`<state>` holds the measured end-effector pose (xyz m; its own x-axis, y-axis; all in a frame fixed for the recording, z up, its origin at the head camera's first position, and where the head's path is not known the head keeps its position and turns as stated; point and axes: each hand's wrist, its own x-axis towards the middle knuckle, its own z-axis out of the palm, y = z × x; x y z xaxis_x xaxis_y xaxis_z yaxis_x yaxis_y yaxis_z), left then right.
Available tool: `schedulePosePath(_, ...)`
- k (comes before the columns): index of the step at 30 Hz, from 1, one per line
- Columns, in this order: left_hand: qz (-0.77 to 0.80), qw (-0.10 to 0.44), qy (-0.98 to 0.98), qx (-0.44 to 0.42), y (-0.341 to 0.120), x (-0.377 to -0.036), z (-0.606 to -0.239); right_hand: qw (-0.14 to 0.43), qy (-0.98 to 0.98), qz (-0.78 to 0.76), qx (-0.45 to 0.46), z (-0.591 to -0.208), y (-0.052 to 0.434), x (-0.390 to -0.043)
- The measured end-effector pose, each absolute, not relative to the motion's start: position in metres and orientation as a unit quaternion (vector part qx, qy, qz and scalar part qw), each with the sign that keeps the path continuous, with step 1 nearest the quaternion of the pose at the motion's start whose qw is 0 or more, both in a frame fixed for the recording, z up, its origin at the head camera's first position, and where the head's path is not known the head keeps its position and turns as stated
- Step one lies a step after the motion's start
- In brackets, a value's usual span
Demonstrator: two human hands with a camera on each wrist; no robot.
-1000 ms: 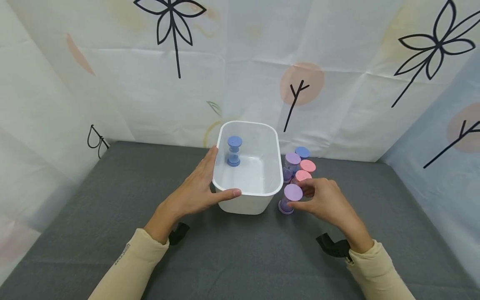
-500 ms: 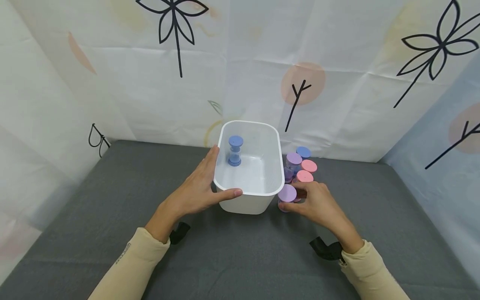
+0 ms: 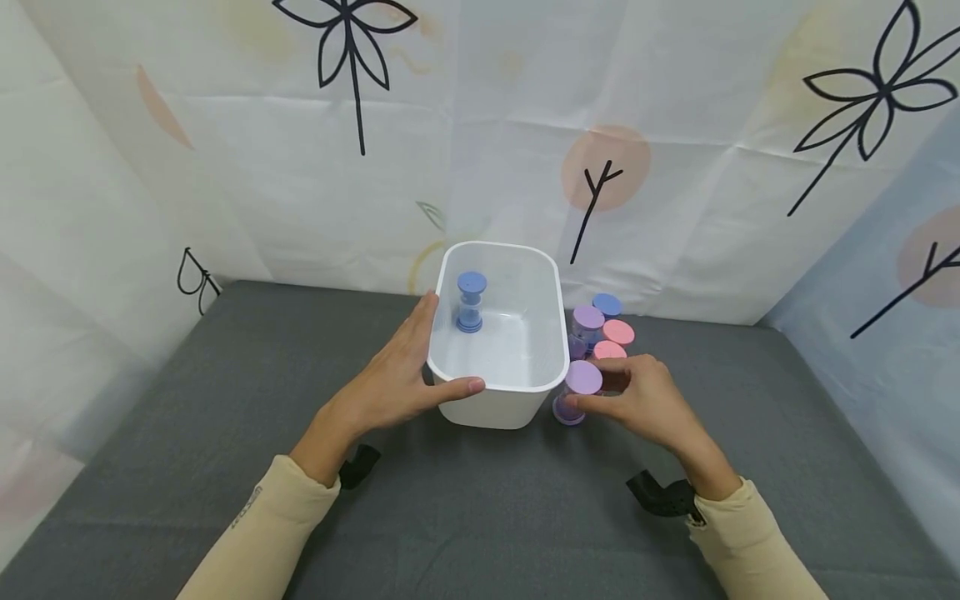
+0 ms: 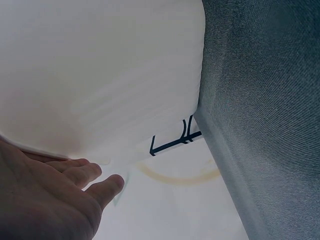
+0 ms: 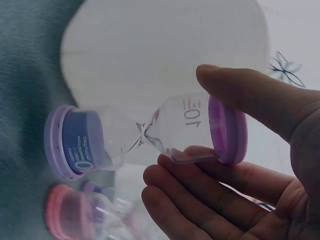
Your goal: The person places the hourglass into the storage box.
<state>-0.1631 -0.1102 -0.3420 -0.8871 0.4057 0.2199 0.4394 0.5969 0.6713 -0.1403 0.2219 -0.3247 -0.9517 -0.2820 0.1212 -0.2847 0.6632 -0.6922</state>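
A white plastic bin [image 3: 487, 410] stands mid-table, with a blue sand timer [image 3: 470, 310] upright inside. My left hand [image 3: 393, 371] rests against the bin's left side, fingers extended along it and thumb over the front rim. To the right of the bin, my right hand [image 3: 648, 400] holds a purple sand timer [image 3: 583, 379] between thumb and fingers. In the right wrist view the sand timer [image 5: 145, 132] carries a printed "10", and its purple sand lies at the base. Whether its base touches the table cannot be told.
Behind the right hand, close to the bin, stand another purple sand timer [image 3: 588, 318], two pink sand timers [image 3: 618, 332] and a blue sand timer [image 3: 607, 305]. A grey cloth [image 3: 480, 517] covers the table. Printed white fabric [image 3: 510, 108] hangs at the back and sides.
My right hand moved left with the purple sand timer, then slightly back to the right and away from me. My left hand has stayed at the bin.
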Motion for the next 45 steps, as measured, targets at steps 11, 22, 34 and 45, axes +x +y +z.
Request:
schedulePosePath(11, -0.381, 0.018, -0.894, -0.234, -0.111, -0.163, -0.342, 0.052, -0.835, 0.535, 0.116, -0.292, 0.242, -0.127)
schedulePosePath(22, -0.386, 0.015, -0.893, -0.233, -0.111, -0.164, -0.343, 0.141, -0.712, 0.664, 0.178, -0.276, 0.243, -0.118)
schedulePosePath(34, -0.39, 0.016, -0.891, -0.232, -0.111, -0.164, -0.344, 0.082, -0.687, 0.691, 0.209, -0.242, 0.203, -0.15)
schedulePosePath(45, -0.397, 0.013, -0.887, -0.237, -0.109, -0.165, -0.343, 0.009, -0.776, 0.609, 0.165, -0.231, 0.131, -0.22)
